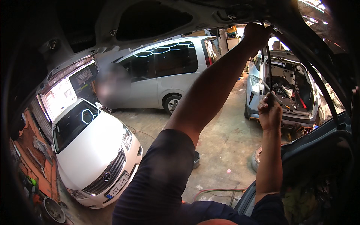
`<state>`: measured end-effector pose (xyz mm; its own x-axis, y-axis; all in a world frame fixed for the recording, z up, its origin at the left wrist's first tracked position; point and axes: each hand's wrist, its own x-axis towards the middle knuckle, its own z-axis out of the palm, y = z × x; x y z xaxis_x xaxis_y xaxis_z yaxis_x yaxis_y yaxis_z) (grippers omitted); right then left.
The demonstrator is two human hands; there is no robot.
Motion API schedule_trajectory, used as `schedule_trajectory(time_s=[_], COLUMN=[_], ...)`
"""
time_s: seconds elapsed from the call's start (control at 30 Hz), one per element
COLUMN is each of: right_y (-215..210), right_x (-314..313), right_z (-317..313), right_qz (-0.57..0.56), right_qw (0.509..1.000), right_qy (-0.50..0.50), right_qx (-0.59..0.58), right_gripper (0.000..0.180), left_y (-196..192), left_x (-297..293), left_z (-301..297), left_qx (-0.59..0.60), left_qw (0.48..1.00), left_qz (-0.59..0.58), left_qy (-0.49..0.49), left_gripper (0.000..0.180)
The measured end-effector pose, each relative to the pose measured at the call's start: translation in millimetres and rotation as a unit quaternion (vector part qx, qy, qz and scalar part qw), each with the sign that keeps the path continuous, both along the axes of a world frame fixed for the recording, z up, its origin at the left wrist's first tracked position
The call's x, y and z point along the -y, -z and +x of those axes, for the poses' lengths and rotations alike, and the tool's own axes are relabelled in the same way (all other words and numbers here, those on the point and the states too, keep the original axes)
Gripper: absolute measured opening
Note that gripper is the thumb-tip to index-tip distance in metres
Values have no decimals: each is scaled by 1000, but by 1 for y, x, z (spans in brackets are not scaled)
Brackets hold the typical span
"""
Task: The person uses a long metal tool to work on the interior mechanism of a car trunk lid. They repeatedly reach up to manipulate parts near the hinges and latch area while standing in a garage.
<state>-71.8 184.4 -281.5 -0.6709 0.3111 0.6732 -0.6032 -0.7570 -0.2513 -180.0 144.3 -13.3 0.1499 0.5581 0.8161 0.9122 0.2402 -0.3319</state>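
A thin dark rod [269, 67] runs almost upright between my two hands, below the edge of a raised car tailgate [150, 22]. My left hand [258, 36] is closed around its upper part, close against the tailgate's underside, with that arm stretched up across the view. Lower down, my right hand [270, 113] is closed at the rod's lower end. A short greyish cylindrical piece [276, 99] sticks out past its fingers; I cannot tell whether it is part of the rod. The rod's top end is partly hidden by my left hand.
A white car [90, 150] stands at the left and a silver van [176, 86] behind it. Another vehicle [255, 86], its rear open with tools inside, is at the right. A hose [217, 190] and a tyre [256, 158] lie on the concrete floor [221, 150]. A blurred person [112, 84] stands near the van.
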Motion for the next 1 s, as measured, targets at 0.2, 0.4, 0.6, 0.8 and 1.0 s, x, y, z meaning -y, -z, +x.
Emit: schedule_trajectory(time_s=[0.2, 0.4, 0.6, 0.8, 1.0], right_y=[-16, -9, -7, -10, -15], right_x=[34, 7, 35, -1, 39], right_z=[-4, -4, -11, -7, -9], right_qz=[15, 33, 20, 15, 26], right_qw=[907, 997, 879, 999, 874], right_qy=[390, -15, 458, -28, 470], right_qx=[157, 69, 129, 16, 119], right_gripper=[19, 27, 26, 30, 26], left_y=[-2, -4, -5, -16, -12], left_x=[3, 7, 4, -8, -3], left_z=[-11, -4, -2, -21, -3], left_qx=[97, 118, -38, -111, 220], left_qw=[991, 975, 997, 978, 946], left_qz=[31, 95, 61, 165, 126], left_qy=[92, 163, 29, 58, 202], left_gripper=[23, 26, 15, 17, 24])
